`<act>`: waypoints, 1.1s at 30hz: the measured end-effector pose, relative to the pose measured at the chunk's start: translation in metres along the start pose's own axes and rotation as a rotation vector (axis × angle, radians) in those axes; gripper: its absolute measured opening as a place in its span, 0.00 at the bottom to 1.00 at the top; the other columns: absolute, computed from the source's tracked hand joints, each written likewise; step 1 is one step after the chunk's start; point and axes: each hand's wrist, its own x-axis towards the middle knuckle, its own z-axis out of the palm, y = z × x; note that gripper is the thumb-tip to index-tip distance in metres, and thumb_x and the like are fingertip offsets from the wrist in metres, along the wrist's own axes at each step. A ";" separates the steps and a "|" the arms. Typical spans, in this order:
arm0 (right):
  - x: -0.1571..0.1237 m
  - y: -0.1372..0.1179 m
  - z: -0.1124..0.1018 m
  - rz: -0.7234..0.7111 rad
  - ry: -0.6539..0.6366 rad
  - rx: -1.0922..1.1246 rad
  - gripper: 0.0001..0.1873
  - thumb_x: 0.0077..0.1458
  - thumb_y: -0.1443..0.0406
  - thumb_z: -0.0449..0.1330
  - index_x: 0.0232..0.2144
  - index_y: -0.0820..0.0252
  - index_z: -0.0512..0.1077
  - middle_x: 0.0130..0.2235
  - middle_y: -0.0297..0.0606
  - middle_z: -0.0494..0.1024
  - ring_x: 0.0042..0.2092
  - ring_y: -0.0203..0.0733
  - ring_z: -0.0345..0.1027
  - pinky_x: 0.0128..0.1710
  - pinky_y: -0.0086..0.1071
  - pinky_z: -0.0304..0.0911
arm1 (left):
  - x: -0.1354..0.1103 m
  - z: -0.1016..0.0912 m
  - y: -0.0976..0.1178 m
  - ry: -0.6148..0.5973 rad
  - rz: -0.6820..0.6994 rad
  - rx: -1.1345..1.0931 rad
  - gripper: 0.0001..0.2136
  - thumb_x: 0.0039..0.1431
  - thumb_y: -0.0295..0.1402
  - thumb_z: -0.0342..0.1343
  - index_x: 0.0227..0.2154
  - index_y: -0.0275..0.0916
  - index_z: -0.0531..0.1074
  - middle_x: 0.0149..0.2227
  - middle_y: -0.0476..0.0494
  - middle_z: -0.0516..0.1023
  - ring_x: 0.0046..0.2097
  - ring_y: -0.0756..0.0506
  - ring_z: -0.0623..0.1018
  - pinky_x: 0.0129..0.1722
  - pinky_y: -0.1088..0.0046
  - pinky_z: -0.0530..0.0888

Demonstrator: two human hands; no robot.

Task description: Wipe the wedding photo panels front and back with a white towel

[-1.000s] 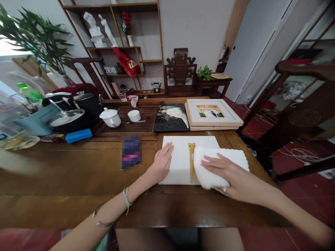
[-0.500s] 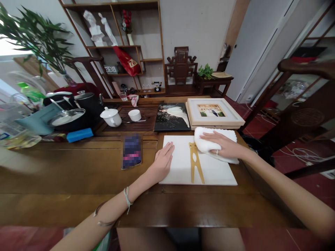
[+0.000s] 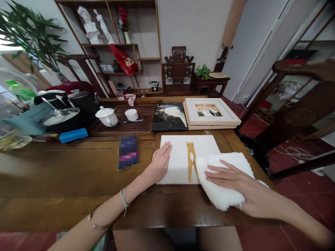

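A white board [image 3: 180, 157] with a golden stand piece [image 3: 191, 158] lies flat on the wooden table [image 3: 65, 174] in front of me. My left hand [image 3: 159, 162] rests flat on the board's left edge, fingers stretched out. My right hand [image 3: 235, 181] presses flat on a fluffy white cloth [image 3: 222, 174], which covers the board's near right corner and reaches the table's front edge.
A dark photo print [image 3: 170, 116] and stacked framed pictures [image 3: 209, 113] lie beyond the board. A phone [image 3: 127, 151] lies to its left. A tea tray with white teapot [image 3: 106, 116] and cup [image 3: 131, 114], pots and a blue sponge [image 3: 73, 134] stand at left.
My right hand slid the cloth from the board's near right up to its far right corner, then back down to the near right. My left hand stayed put.
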 end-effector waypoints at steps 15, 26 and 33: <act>0.099 0.090 -0.013 0.156 0.146 -0.151 0.30 0.55 0.66 0.54 0.60 0.53 0.62 0.62 0.38 0.63 0.64 0.50 0.53 0.65 0.56 0.39 | -0.001 0.002 -0.001 0.023 0.009 0.017 0.21 0.66 0.29 0.38 0.61 0.33 0.58 0.65 0.32 0.57 0.67 0.42 0.54 0.63 0.56 0.56; 0.003 -0.009 0.013 0.001 0.014 -0.029 0.43 0.46 0.74 0.56 0.64 0.50 0.53 0.64 0.37 0.59 0.65 0.49 0.48 0.66 0.56 0.32 | 0.000 -0.003 0.002 0.001 0.002 -0.020 0.22 0.65 0.27 0.40 0.60 0.36 0.60 0.65 0.35 0.59 0.67 0.41 0.57 0.63 0.55 0.58; 0.013 0.006 0.005 0.028 -0.047 -0.021 0.36 0.51 0.66 0.60 0.63 0.51 0.58 0.63 0.39 0.60 0.65 0.50 0.50 0.66 0.54 0.36 | 0.000 -0.007 0.004 -0.046 -0.002 -0.022 0.22 0.65 0.27 0.39 0.60 0.35 0.60 0.65 0.35 0.58 0.67 0.41 0.55 0.64 0.55 0.57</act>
